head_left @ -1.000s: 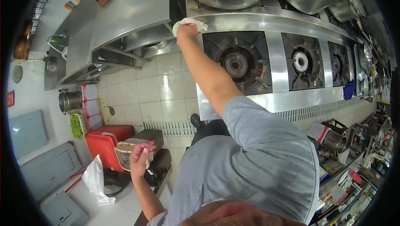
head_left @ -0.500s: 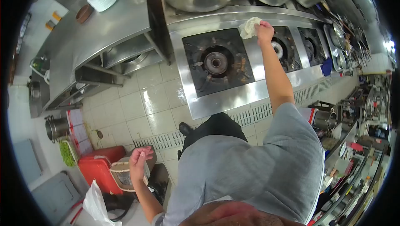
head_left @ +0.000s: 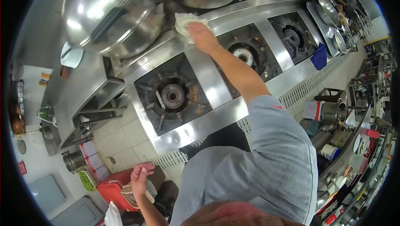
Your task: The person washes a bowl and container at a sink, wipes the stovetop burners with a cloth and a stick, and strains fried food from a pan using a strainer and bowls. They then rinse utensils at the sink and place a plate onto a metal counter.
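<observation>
Cloth (head_left: 185, 22), in the head view, sits on the far steel edge of the stove (head_left: 211, 80), under the almost flat right hand (head_left: 203, 37). Near left, the left hand (head_left: 140, 177) is loosely curled, empty, by a red box (head_left: 109, 196).

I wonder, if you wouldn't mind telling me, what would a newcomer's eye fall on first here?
Probably the big shiny steel pot filling the upper left of the view. Next comes the right hand on a pale cloth at the back of the three-burner stove. The red bin stands out at the lower left, near the left hand.
</observation>
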### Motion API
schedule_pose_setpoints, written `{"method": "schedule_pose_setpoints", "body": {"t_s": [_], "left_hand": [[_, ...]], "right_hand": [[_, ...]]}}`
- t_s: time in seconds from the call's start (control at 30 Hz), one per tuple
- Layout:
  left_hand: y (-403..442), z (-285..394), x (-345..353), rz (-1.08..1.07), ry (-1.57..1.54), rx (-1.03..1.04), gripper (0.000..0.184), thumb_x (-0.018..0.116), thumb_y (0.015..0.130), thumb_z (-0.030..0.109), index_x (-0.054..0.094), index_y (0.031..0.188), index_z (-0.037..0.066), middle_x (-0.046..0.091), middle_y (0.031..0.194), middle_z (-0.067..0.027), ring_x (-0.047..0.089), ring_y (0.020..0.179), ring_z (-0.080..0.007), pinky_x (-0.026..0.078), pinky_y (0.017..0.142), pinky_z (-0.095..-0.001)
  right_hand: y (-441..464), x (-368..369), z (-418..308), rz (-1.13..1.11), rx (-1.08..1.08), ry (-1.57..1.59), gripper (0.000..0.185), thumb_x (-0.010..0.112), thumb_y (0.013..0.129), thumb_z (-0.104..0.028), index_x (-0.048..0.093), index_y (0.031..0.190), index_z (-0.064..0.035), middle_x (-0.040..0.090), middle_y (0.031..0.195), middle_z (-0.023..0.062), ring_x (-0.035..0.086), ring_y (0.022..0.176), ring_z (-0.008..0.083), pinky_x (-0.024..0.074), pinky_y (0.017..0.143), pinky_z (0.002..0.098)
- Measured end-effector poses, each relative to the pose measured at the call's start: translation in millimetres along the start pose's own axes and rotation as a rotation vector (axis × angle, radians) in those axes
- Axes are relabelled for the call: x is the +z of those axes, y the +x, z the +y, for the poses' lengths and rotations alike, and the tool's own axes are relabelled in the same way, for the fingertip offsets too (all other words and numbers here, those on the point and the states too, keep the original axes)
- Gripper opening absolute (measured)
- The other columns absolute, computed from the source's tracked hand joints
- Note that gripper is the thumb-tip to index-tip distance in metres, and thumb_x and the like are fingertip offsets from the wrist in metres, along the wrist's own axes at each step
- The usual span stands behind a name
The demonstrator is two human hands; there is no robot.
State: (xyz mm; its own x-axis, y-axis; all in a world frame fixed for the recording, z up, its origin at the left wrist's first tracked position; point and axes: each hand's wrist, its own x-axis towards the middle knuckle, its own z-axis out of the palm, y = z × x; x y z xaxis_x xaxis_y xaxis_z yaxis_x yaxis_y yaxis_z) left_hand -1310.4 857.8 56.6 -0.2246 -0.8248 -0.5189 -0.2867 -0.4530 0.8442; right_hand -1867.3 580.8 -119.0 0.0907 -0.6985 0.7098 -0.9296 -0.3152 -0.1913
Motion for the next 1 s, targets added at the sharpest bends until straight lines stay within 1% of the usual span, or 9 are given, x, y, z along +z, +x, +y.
{"method": "schedule_pose_setpoints", "body": {"t_s": [0.13,0.2,0.27,0.37,0.43,0.53,0.67,0.8,1.0], "left_hand": [[5.9,17.0,62.3,-0.010,-0.019,-0.050,0.031,0.060,0.098,0.029,0.063,0.104,-0.001,0.068,0.111,-0.0147,0.068,0.098,-0.0226,0.055,0.081,-0.0333],[7.3,25.0,82.5,-0.005,-0.010,-0.076,0.031,0.060,0.098,0.030,0.063,0.104,-0.001,0.068,0.111,-0.0149,0.068,0.098,-0.0227,0.055,0.081,-0.0332],[10.7,35.7,99.8,0.000,0.011,-0.086,0.032,0.060,0.098,0.030,0.063,0.104,-0.001,0.068,0.111,-0.0150,0.068,0.098,-0.0228,0.055,0.081,-0.0330],[17.7,55.4,118.7,-0.017,0.060,-0.081,0.032,0.060,0.099,0.031,0.062,0.104,-0.001,0.067,0.113,-0.0150,0.068,0.098,-0.0226,0.055,0.081,-0.0328],[28.0,66.9,132.4,-0.050,0.088,-0.067,0.032,0.059,0.099,0.030,0.062,0.105,-0.001,0.067,0.114,-0.0151,0.067,0.098,-0.0222,0.054,0.082,-0.0329],[48.5,83.8,156.3,-0.147,0.138,-0.056,0.032,0.058,0.100,0.030,0.062,0.106,-0.001,0.066,0.116,-0.0151,0.066,0.099,-0.0210,0.054,0.083,-0.0330],[64.6,99.2,177.8,-0.288,0.182,0.026,0.029,0.057,0.100,0.027,0.062,0.109,0.000,0.065,0.117,-0.0145,0.065,0.102,-0.0196,0.052,0.085,-0.0331],[89.0,86.0,177.7,-0.399,0.132,0.079,0.028,0.058,0.099,0.026,0.062,0.109,0.000,0.065,0.117,-0.0139,0.064,0.103,-0.0197,0.051,0.086,-0.0330],[105.3,89.5,226.5,-0.406,0.078,0.077,0.030,0.059,0.099,0.029,0.062,0.107,0.000,0.066,0.116,-0.0140,0.064,0.103,-0.0195,0.051,0.087,-0.0343]], "right_hand": [[-53.5,-82.2,159.5,-0.091,0.271,-0.272,0.044,0.049,0.087,-0.006,0.054,0.130,-0.0011,0.056,0.134,0.0186,0.051,0.128,0.0350,0.0374,0.113,0.0415],[-70.6,-124.0,268.8,-0.041,0.334,-0.263,0.038,0.044,0.092,-0.009,0.058,0.126,-0.0026,0.058,0.131,0.0212,0.051,0.127,0.0361,0.0376,0.111,0.0439],[-72.1,-164.4,344.0,-0.150,0.649,-0.179,0.034,0.045,0.093,-0.012,0.064,0.119,-0.0025,0.061,0.128,0.0210,0.055,0.123,0.0357,0.0393,0.110,0.0444],[-47.6,-180.7,327.5,-0.287,0.789,-0.175,0.033,0.046,0.092,-0.016,0.065,0.117,-0.0050,0.063,0.122,0.0183,0.057,0.119,0.0341,0.0434,0.104,0.0450],[-65.1,-129.4,295.5,0.016,0.465,-0.089,0.032,0.049,0.089,-0.010,0.065,0.116,-0.0055,0.064,0.123,0.0169,0.057,0.119,0.0344,0.0442,0.104,0.0429],[-46.7,-118.0,216.5,-0.035,0.210,0.055,0.024,0.052,0.083,-0.005,0.067,0.103,-0.0042,0.067,0.115,0.0170,0.061,0.114,0.0328,0.0457,0.103,0.0419],[-21.4,-156.4,175.9,-0.159,0.719,0.272,0.024,0.059,0.083,-0.007,0.070,0.104,-0.0030,0.070,0.105,0.0176,0.067,0.098,0.0336,0.0519,0.088,0.0391],[-71.0,-178.4,166.7,0.009,1.235,0.673,0.015,0.066,0.083,-0.008,0.073,0.094,-0.0002,0.073,0.092,0.0126,0.070,0.082,0.0204,0.0532,0.075,0.0328],[-36.1,-237.9,197.3,0.116,0.988,0.669,0.020,0.066,0.085,-0.007,0.070,0.102,0.0024,0.073,0.091,0.0111,0.067,0.075,0.0154,0.0528,0.072,0.0292]]}}
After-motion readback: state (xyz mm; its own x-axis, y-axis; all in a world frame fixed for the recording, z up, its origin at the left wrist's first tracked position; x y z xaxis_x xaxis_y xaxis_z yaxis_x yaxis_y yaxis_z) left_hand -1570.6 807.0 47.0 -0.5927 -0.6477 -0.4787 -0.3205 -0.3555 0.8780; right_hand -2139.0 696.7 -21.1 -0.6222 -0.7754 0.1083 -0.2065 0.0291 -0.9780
